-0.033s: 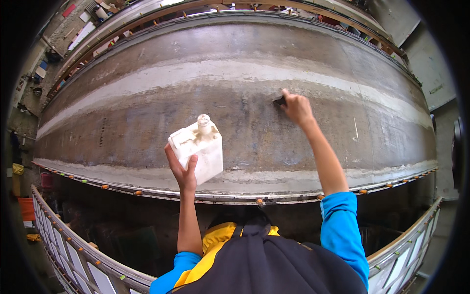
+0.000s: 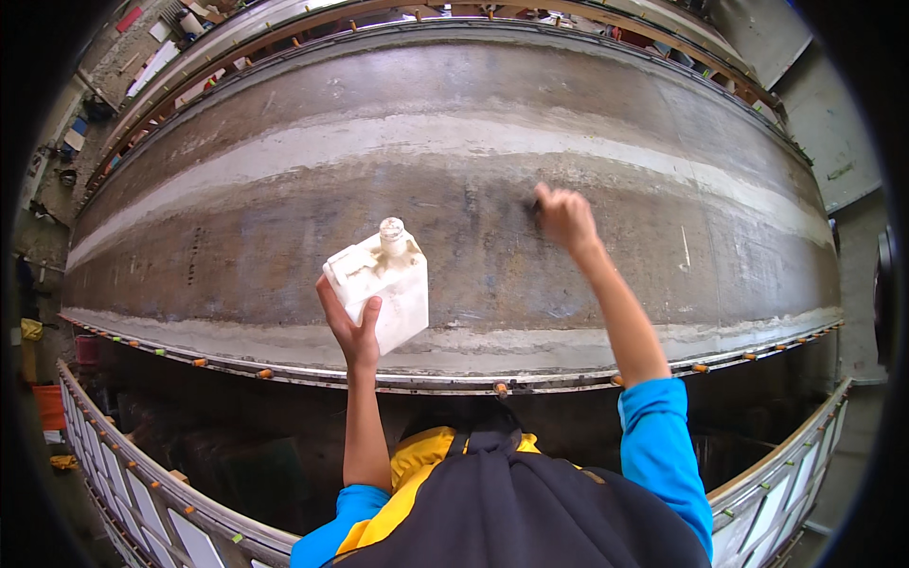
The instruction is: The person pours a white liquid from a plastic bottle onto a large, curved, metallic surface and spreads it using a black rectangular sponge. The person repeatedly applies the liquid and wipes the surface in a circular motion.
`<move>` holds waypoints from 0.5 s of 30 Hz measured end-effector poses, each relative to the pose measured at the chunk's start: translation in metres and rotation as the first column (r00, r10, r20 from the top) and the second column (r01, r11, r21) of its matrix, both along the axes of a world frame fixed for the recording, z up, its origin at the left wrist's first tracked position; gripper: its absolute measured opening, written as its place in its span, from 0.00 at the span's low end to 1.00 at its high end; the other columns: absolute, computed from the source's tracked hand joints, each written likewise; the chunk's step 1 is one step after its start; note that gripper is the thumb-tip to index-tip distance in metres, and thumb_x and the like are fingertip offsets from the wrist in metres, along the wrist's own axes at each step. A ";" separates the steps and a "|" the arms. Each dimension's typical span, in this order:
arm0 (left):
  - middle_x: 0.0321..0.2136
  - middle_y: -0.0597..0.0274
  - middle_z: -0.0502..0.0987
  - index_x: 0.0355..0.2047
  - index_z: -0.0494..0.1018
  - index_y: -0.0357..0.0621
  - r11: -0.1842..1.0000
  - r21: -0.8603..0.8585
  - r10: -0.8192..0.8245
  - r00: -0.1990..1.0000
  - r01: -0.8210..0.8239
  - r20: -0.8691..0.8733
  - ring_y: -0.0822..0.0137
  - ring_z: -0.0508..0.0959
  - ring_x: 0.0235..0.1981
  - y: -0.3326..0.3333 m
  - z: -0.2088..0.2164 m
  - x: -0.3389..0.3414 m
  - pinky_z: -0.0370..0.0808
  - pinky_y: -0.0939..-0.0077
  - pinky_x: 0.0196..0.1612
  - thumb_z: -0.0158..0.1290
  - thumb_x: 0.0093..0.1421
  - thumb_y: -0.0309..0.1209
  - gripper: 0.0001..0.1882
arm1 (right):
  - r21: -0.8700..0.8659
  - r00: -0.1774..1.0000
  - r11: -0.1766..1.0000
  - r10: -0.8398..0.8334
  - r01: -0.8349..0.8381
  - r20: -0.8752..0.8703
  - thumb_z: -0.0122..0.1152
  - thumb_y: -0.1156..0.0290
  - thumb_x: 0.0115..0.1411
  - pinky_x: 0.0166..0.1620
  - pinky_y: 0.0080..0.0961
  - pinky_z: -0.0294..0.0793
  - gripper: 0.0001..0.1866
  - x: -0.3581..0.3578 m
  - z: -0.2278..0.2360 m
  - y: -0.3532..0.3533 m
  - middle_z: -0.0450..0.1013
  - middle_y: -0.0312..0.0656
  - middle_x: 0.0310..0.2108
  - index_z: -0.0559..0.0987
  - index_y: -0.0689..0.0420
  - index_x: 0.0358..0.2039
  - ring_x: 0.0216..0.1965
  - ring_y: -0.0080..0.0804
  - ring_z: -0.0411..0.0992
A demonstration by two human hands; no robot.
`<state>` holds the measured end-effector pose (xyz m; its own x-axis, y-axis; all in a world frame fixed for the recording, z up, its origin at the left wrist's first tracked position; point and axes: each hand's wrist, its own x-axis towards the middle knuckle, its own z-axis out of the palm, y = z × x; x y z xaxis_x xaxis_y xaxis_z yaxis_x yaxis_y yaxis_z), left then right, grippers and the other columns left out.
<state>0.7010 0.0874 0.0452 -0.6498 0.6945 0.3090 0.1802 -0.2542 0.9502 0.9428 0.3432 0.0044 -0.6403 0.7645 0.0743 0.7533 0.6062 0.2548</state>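
A white plastic jug (image 2: 402,293) with a capped neck is held up in my left hand (image 2: 355,327), its fingers and thumb wrapped round the lower left side. The jug hangs over the near part of a broad grey-brown slab (image 2: 312,222). Farther out and to the right, my right hand (image 2: 566,218) is closed on a small dark flat piece (image 2: 536,210), mostly hidden by the fingers. That piece appears to touch the slab just below a pale band (image 2: 454,137) of smeared material.
Orange and green clips or pegs line the slab's near edge frame (image 2: 322,381). Another curved frame with pale panels (image 2: 194,541) stands on my side, beyond a dark gap. Wooden rails (image 2: 312,30) run along the far side. Clutter lies at the left, near an orange container (image 2: 49,407).
My right hand has shifted slightly toward me and to the left, turning so that less of the dark piece shows. The left hand and the jug have hardly moved.
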 end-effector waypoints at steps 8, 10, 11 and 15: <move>0.45 0.60 0.62 0.52 0.55 0.41 0.999 0.035 0.026 0.997 -0.029 0.072 0.65 0.63 0.50 0.030 -0.009 -0.030 0.58 0.68 0.54 0.59 0.48 0.40 0.36 | -0.145 0.843 0.919 0.263 -0.367 -0.469 0.52 0.55 0.59 0.11 0.22 0.62 0.16 -0.009 0.020 -0.042 0.68 0.37 0.12 0.70 0.56 0.28 0.09 0.22 0.61; 0.45 0.60 0.62 0.52 0.55 0.42 1.000 0.008 0.024 0.998 -0.025 0.061 0.65 0.63 0.50 0.033 -0.006 -0.030 0.58 0.67 0.54 0.60 0.48 0.40 0.36 | -0.117 0.906 0.993 -0.017 -0.036 -0.424 0.62 0.70 0.50 0.26 0.32 0.75 0.12 -0.024 0.028 0.003 0.75 0.46 0.23 0.70 0.58 0.32 0.23 0.39 0.74; 0.45 0.60 0.62 0.52 0.55 0.42 1.000 -0.007 0.022 0.998 -0.022 0.052 0.65 0.63 0.50 0.036 -0.006 -0.031 0.58 0.67 0.54 0.60 0.48 0.40 0.36 | -0.079 0.913 0.989 -0.146 0.125 -0.381 0.63 0.68 0.49 0.30 0.34 0.75 0.15 -0.038 0.034 0.013 0.75 0.48 0.27 0.69 0.59 0.34 0.27 0.42 0.76; 0.45 0.59 0.62 0.52 0.54 0.42 0.997 0.011 -0.074 0.997 0.074 0.015 0.65 0.63 0.50 0.040 -0.011 -0.032 0.59 0.68 0.54 0.60 0.47 0.40 0.37 | 0.107 0.953 0.981 -0.125 0.160 -0.276 0.61 0.69 0.50 0.30 0.29 0.74 0.16 -0.070 0.005 0.016 0.74 0.46 0.23 0.69 0.58 0.39 0.26 0.40 0.74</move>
